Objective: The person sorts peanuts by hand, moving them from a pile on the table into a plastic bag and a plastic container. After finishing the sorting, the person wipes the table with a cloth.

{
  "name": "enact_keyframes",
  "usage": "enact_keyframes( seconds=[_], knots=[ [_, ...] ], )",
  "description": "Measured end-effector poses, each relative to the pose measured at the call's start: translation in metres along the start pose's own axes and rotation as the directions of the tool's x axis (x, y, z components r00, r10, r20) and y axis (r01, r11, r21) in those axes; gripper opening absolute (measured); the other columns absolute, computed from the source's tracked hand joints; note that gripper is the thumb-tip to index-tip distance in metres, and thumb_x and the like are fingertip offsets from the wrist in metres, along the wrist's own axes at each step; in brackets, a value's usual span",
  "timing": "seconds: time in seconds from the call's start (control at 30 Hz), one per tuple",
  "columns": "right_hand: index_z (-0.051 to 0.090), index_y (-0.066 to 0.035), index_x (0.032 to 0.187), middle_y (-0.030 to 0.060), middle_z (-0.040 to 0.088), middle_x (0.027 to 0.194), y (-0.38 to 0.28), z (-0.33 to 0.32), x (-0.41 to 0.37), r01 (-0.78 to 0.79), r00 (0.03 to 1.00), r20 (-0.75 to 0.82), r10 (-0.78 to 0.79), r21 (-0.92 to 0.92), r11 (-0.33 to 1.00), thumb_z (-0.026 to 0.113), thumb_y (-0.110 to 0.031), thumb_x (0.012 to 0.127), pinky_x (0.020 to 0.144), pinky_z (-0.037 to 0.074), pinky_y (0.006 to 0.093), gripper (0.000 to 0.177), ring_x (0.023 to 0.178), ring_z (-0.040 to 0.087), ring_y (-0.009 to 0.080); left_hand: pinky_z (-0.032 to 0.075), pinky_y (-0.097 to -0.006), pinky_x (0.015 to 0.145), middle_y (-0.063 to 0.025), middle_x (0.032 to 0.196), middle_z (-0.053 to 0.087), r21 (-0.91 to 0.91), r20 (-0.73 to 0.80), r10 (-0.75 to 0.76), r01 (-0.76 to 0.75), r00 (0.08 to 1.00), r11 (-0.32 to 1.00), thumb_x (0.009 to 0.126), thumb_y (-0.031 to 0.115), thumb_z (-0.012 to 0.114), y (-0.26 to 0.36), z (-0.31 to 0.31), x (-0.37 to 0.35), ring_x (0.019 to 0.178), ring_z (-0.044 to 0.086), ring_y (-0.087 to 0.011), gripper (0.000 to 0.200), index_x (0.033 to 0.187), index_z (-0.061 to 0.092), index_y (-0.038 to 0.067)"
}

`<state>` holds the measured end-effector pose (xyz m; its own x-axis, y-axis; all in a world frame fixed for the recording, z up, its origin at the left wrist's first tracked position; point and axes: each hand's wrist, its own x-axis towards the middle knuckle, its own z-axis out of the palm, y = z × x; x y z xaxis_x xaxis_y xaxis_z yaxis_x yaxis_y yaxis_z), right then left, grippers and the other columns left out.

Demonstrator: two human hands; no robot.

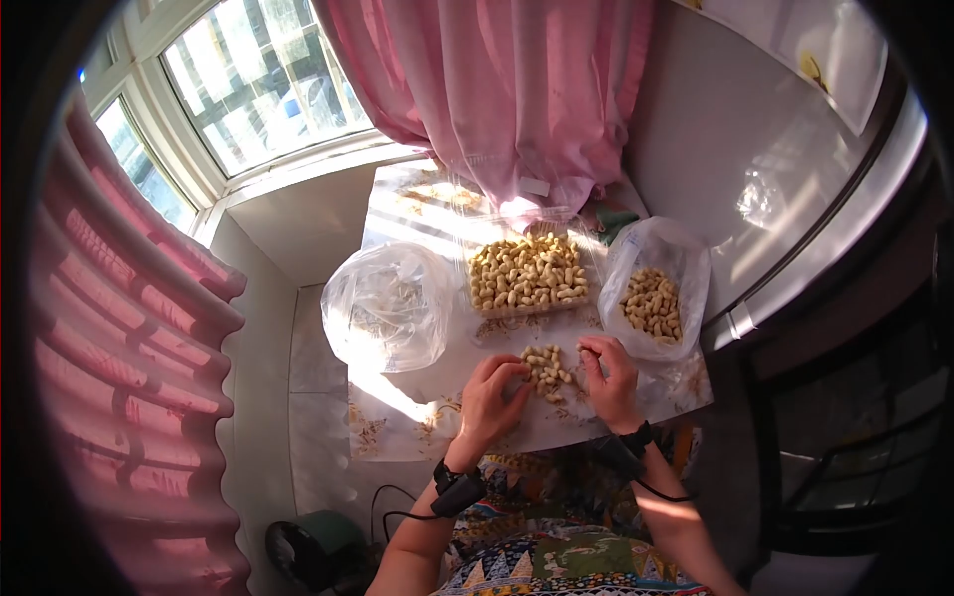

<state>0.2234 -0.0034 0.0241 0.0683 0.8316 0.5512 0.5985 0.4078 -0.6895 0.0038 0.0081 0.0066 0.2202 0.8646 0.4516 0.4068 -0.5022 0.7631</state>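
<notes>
A small heap of unshelled peanuts [545, 371] lies on the patterned tablecloth between my two hands. My left hand [491, 399] rests at the heap's left side, its fingers curved and the thumb apart from them. To the right of the heap, my right hand [612, 385] has thumb and index finger brought together in a pinch; what is between them is too small to make out. Behind the heap stands a clear plastic box [517, 309] filled with peanuts. More peanuts [651, 304] lie in a clear plastic bag [688, 260] to the right.
A second clear plastic bag [388, 306], puffed open, stands on the left of the table [556, 433]. Pink curtains [497, 89] hang behind the table and at the left. A dark green round object [328, 544] is on the floor. Cables run from both wrist bands.
</notes>
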Motion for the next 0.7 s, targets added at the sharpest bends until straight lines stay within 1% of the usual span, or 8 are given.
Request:
enact_keyframes(
  seconds=[0.07, 0.13, 0.2, 0.33, 0.4, 0.47, 0.5, 0.7],
  knots=[
    [0.070, -0.001, 0.112, 0.0114, 0.072, 0.106, -0.005, -0.012, 0.001, -0.069, 0.990, -0.119, 0.071, 0.028, 0.997, 0.066, -0.003, 0.102, 0.083, 0.057, 0.0335, 0.012, 0.094, 0.072, 0.0252, 0.055, -0.0343, 0.075, -0.0085, 0.116, 0.070, -0.006, 0.016, -0.013, 0.013, 1.000, 1.000, 0.083, 0.005, 0.080, 0.002, -0.001, -0.003, 0.093, 0.069, -0.0270, 0.025, 0.106, 0.073, 0.007],
    [0.069, 0.000, 0.116, 0.0082, 0.073, 0.104, 0.008, -0.020, -0.003, -0.139, 0.983, -0.112, 0.145, 0.066, 0.988, 0.064, -0.004, 0.105, 0.084, 0.057, 0.0313, 0.013, 0.093, 0.071, 0.0184, 0.056, -0.0428, 0.091, -0.0108, 0.115, 0.069, -0.050, 0.043, -0.089, 0.091, 0.995, 0.995, 0.082, 0.007, 0.079, 0.004, -0.001, -0.002, 0.108, 0.068, -0.0353, 0.024, 0.105, 0.071, 0.008],
    [0.066, 0.001, 0.121, 0.0059, 0.072, 0.107, 0.020, -0.026, -0.008, -0.249, 0.948, -0.102, 0.302, 0.356, 0.901, 0.062, -0.005, 0.107, 0.085, 0.057, 0.0287, 0.016, 0.095, 0.070, 0.0137, 0.056, -0.0429, 0.091, -0.0108, 0.115, 0.069, -0.061, 0.044, -0.092, 0.095, 0.995, 0.994, 0.082, 0.007, 0.079, 0.004, -0.001, -0.002, 0.108, 0.068, -0.0353, 0.024, 0.105, 0.071, 0.008],
    [0.064, 0.001, 0.124, 0.0054, 0.071, 0.111, 0.034, -0.044, -0.006, -0.236, 0.939, -0.189, 0.289, 0.258, 0.937, 0.063, -0.004, 0.106, 0.091, 0.056, 0.0279, 0.019, 0.099, 0.069, 0.0129, 0.055, -0.0433, 0.092, -0.0107, 0.116, 0.069, -0.050, 0.042, -0.094, 0.096, 0.995, 0.994, 0.083, 0.007, 0.078, 0.005, -0.002, -0.002, 0.108, 0.067, -0.0354, 0.023, 0.104, 0.071, 0.008],
    [0.066, 0.001, 0.121, 0.0071, 0.072, 0.113, 0.033, -0.054, 0.006, -0.214, 0.942, -0.225, 0.248, 0.164, 0.963, 0.066, -0.003, 0.102, 0.095, 0.055, 0.0312, 0.019, 0.103, 0.069, 0.0180, 0.055, -0.0434, 0.092, -0.0107, 0.116, 0.069, -0.048, 0.036, -0.075, 0.077, 0.997, 0.996, 0.083, 0.007, 0.078, 0.004, -0.002, -0.002, 0.108, 0.067, -0.0353, 0.023, 0.104, 0.071, 0.008],
    [0.069, -0.001, 0.116, 0.0109, 0.071, 0.114, 0.020, -0.062, 0.016, -0.040, 0.953, -0.300, -0.049, -0.281, 0.959, 0.071, -0.003, 0.096, 0.094, 0.056, 0.0376, 0.020, 0.106, 0.068, 0.0270, 0.055, -0.0435, 0.092, -0.0106, 0.115, 0.069, -0.045, 0.030, -0.051, 0.052, 0.998, 0.998, 0.083, 0.008, 0.079, 0.002, -0.002, -0.002, 0.108, 0.067, -0.0353, 0.022, 0.104, 0.071, 0.008],
    [0.070, -0.001, 0.112, 0.0133, 0.070, 0.116, 0.015, -0.062, 0.016, -0.029, 0.958, -0.286, -0.033, -0.209, 0.978, 0.072, -0.003, 0.094, 0.095, 0.054, 0.0403, 0.019, 0.110, 0.066, 0.0328, 0.055, -0.0435, 0.092, -0.0106, 0.115, 0.069, -0.041, 0.035, -0.059, 0.060, 0.998, 0.997, 0.083, 0.008, 0.079, 0.000, -0.001, -0.002, 0.107, 0.067, -0.0353, 0.023, 0.104, 0.071, 0.008],
    [0.070, -0.003, 0.107, 0.0127, 0.069, 0.111, -0.003, -0.019, -0.009, 0.039, 0.999, -0.009, -0.040, -0.075, 0.996, 0.071, -0.001, 0.092, 0.090, 0.054, 0.0411, 0.015, 0.104, 0.066, 0.0338, 0.055, -0.0436, 0.091, -0.0108, 0.115, 0.069, -0.043, 0.040, -0.069, 0.071, 0.997, 0.997, 0.082, 0.008, 0.079, 0.002, 0.000, -0.003, 0.107, 0.067, -0.0352, 0.024, 0.105, 0.071, 0.007]
  ],
)
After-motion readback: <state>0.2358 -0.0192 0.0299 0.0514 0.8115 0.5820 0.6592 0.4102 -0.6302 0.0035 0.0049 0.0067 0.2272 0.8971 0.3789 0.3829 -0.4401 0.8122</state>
